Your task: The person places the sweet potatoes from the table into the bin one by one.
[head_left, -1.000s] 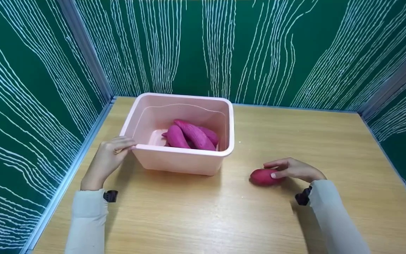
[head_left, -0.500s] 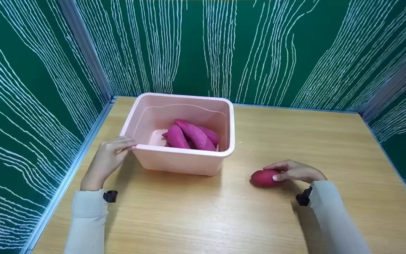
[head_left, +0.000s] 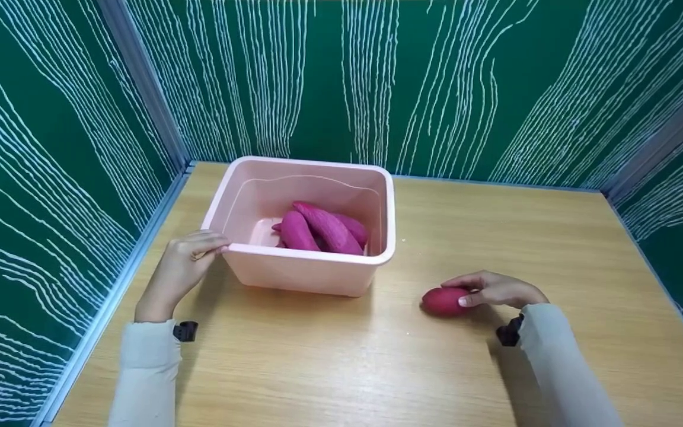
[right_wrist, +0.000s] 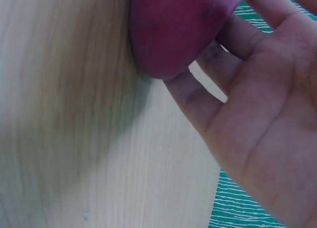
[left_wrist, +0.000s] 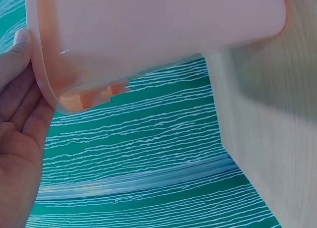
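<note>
In the head view, a pink plastic bin (head_left: 300,274) stands left of centre with several purple-red sweet potatoes (head_left: 331,228) heaped inside. My left hand (head_left: 180,267) pinches the bin's rim at its near left corner; the left wrist view shows the thumb (left_wrist: 19,52) at the rim and the other fingers below it. To the right of the bin, my right hand (head_left: 503,289) holds one sweet potato (head_left: 443,301) low at the table, thumb on the near side and fingers on the far side. Up close in the right wrist view, fingertips touch this sweet potato (right_wrist: 173,29).
A wood-grain table (head_left: 329,367) lies under everything. Green panels (head_left: 329,77) with wavy white lines enclose it at the back and both sides, with metal posts (head_left: 146,83) at the corners. A few tiny pale specks dot the tabletop near the bin.
Since a second ago, my right fingers and thumb have settled slightly onto the sweet potato, which shifted a touch nearer. My left hand and the bin have stayed put.
</note>
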`<control>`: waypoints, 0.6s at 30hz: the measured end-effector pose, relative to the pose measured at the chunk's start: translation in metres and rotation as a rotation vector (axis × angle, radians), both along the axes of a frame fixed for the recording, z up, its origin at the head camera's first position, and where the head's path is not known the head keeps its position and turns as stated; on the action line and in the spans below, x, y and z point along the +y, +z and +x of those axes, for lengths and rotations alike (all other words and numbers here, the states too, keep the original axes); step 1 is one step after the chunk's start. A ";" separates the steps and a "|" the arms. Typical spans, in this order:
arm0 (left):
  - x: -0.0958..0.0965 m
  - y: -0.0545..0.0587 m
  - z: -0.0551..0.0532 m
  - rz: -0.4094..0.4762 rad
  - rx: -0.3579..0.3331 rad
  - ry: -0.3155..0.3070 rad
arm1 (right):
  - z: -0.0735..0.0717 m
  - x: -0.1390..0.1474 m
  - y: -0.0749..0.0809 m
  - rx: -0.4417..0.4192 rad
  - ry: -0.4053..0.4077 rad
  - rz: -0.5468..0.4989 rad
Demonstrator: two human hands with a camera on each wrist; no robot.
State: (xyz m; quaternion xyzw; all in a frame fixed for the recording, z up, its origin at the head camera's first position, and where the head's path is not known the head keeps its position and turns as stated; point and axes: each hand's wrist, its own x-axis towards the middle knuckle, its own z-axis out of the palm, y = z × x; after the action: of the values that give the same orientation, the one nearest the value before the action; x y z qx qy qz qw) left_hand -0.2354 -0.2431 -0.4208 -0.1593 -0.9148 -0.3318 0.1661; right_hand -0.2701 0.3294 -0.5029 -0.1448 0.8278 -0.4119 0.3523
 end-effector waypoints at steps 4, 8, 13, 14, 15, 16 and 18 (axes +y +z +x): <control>0.000 0.000 0.001 -0.006 0.000 0.002 | 0.001 0.000 0.000 0.013 0.019 -0.004; -0.001 -0.001 0.000 0.000 0.004 0.003 | 0.002 0.000 0.000 0.042 0.023 0.015; -0.001 -0.002 -0.001 0.006 0.028 0.001 | 0.002 0.000 0.002 0.072 0.040 0.019; -0.001 -0.002 -0.001 0.005 0.030 0.003 | 0.002 0.000 0.002 0.077 0.043 0.024; -0.001 -0.002 -0.001 0.004 0.030 0.002 | 0.002 0.000 0.003 0.086 0.049 0.029; 0.000 -0.002 -0.001 0.004 0.027 0.002 | 0.002 0.000 0.003 0.094 0.055 0.034; 0.000 -0.002 -0.001 0.005 0.014 0.006 | 0.003 0.000 0.005 0.104 0.052 0.053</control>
State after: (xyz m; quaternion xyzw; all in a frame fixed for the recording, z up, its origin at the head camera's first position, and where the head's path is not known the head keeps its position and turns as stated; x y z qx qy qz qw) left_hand -0.2365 -0.2430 -0.4224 -0.1583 -0.9134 -0.3323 0.1738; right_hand -0.2673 0.3293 -0.4982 -0.1779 0.8515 -0.3725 0.3233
